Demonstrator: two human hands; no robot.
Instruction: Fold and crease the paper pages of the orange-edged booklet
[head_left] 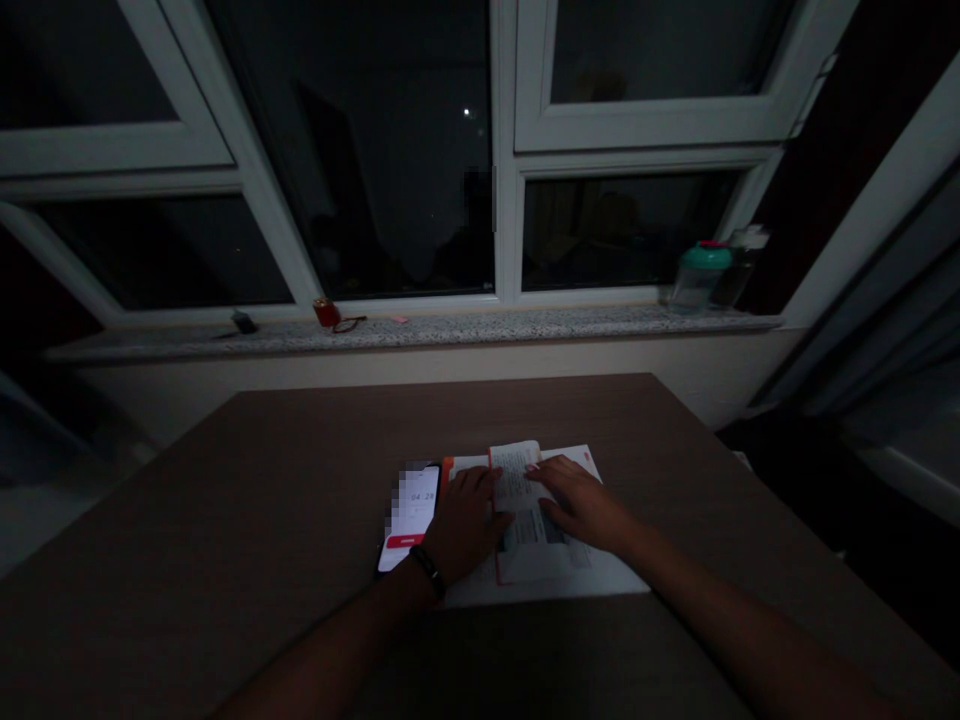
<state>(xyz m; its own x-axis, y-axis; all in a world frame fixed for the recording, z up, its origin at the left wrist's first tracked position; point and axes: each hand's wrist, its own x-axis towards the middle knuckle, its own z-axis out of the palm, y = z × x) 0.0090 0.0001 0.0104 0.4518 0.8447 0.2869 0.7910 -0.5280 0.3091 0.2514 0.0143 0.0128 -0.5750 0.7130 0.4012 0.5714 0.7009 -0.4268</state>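
Bare forearms [322, 665] coming in from the bottom edge, with a thin black wristband [429, 570] on the left wrist. Left hand [465, 525] palm down, fingers flat and a little spread, on the left side of an open paper booklet with orange-red edges [517, 525]. Right hand [581, 505] also flat and open, fingertips on the raised white page, nothing pinched. Under the booklet, a white paper sheet [615, 580]. Just beside the left hand, a black smartphone with a bright white screen [411, 510], showing small digits and a red button. All of this on a dark brown wooden table [225, 520]. Farther on, a speckled stone windowsill [525, 323] with a small black object [244, 322], a small red cylinder [326, 313], dark eyeglasses [349, 324] and a pink paper slip [398, 319]. At its right end, a clear plastic bottle with a teal lid [699, 280], and a second clear bottle [742, 265] just behind. Farthest, a white-framed window [262, 200] with dark glass.
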